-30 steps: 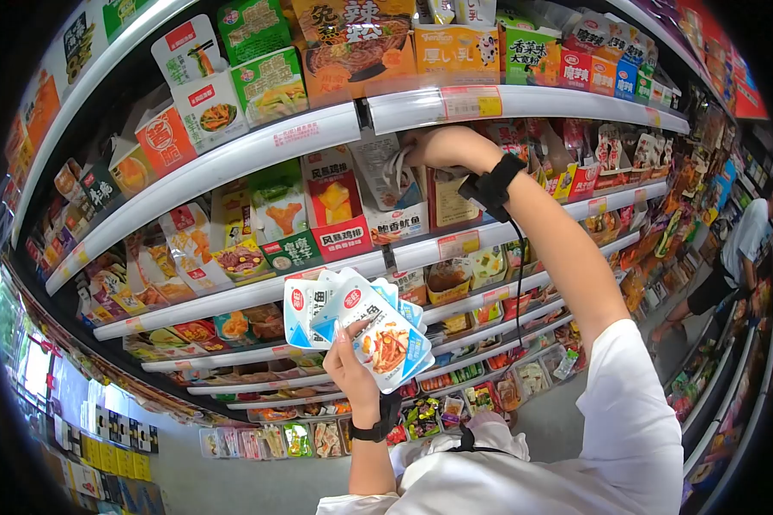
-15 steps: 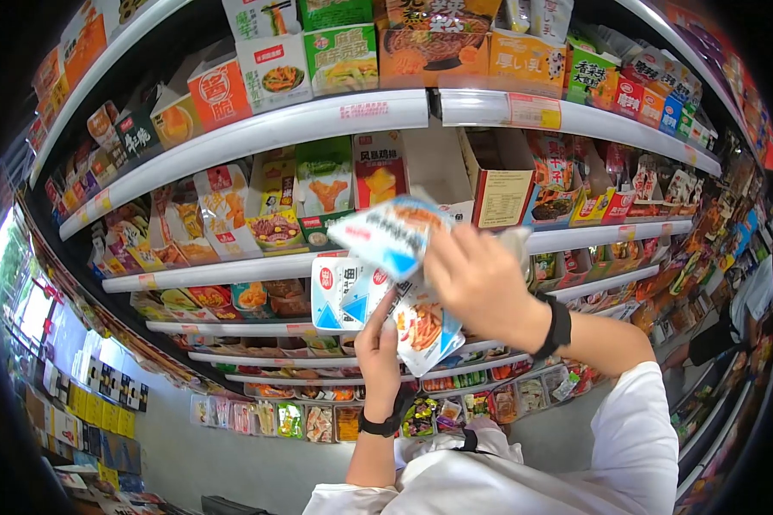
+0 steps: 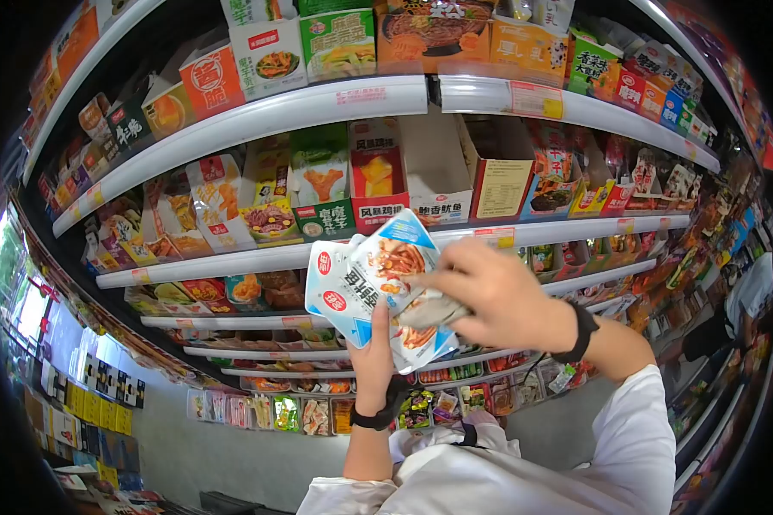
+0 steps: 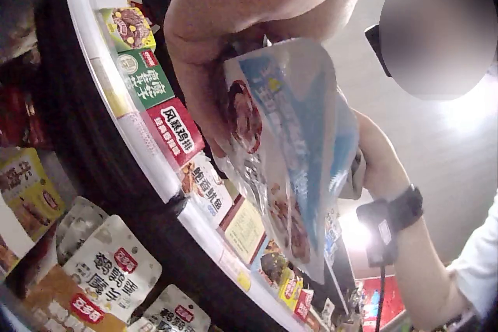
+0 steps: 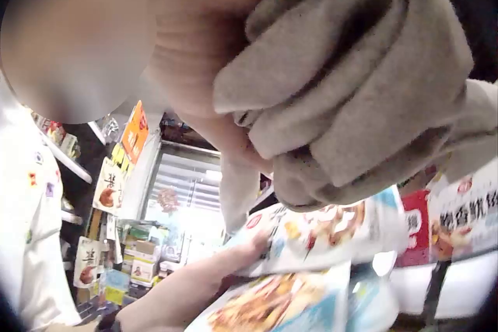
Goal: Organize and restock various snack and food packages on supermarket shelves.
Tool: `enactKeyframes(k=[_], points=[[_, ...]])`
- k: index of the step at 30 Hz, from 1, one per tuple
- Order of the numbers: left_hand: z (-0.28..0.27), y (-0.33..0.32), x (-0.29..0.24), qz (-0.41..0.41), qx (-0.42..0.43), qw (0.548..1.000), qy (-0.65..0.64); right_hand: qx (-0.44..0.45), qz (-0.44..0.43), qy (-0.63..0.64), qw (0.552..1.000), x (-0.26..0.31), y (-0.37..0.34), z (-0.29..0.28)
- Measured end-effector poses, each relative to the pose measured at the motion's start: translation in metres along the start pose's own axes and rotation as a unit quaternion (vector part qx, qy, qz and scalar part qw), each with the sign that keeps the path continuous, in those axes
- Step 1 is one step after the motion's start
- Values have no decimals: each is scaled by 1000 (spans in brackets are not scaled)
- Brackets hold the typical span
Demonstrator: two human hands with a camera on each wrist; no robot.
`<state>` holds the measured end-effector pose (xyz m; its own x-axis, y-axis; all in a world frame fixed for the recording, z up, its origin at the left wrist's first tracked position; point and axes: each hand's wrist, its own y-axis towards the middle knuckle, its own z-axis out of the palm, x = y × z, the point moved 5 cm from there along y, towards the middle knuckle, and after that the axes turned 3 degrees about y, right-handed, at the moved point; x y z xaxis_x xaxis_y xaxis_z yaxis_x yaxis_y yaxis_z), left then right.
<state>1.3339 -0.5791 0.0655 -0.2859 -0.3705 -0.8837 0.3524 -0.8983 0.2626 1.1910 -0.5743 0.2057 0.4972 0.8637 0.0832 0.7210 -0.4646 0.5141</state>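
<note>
In the head view the left hand (image 3: 372,365) grips a fanned bunch of white-and-blue food packets (image 3: 395,257), thumb on the front. The right hand (image 3: 514,302) holds a crumpled grey cloth (image 3: 434,311) against the front of the bunch, fingers curled round it. The right wrist view shows the cloth (image 5: 366,98) large, under the right hand (image 5: 202,52), with packets (image 5: 311,231) below it and the left hand (image 5: 191,281) at their edge. From the left wrist, the packets (image 4: 299,137) hide part of both hands. Whether the right fingers also pinch a packet, I cannot tell.
Behind the hands, a white carton (image 3: 442,206) with its bare inner back showing stands on the middle shelf, beside a brown-and-white carton (image 3: 500,189). Shelf rails (image 3: 258,264) curve across in front. Trays of snacks (image 3: 313,415) lie low; another person is at the right.
The right hand has come down from the carton with cloth and a packet. That packet now lies on the front of the left hand's bunch, which is fanned differently; the view has shifted too.
</note>
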Motion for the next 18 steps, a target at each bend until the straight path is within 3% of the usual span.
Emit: enactKeyframes(k=[3, 5, 6, 7, 9, 11, 13, 17, 18], points=[[0, 2, 2, 17, 24, 999, 31, -62, -8, 2, 998, -12, 11, -26], [-1, 1, 12, -14, 115, 978, 173, -27, -51, 65, 996, -15, 25, -24], [8, 0, 3, 38, 129, 971, 196, -16, -59, 81, 995, -18, 28, -20], [13, -2, 5, 39, 133, 971, 197, -19, -57, 79, 995, -19, 29, -17], [15, -5, 7, 65, 113, 975, 181, 78, -97, 117, 985, -15, 32, -1], [17, -3, 0, 54, 136, 969, 201, 46, -103, 145, 983, -12, 34, -1], [13, 0, 1, 26, 144, 946, 289, 107, -53, 131, 984, -18, 36, 1], [5, 6, -1, 3, 103, 963, 249, -1, 3, 176, 984, -40, 44, -32], [5, 8, -6, 43, 95, 966, 235, 0, 1, 176, 984, -45, 43, -36]])
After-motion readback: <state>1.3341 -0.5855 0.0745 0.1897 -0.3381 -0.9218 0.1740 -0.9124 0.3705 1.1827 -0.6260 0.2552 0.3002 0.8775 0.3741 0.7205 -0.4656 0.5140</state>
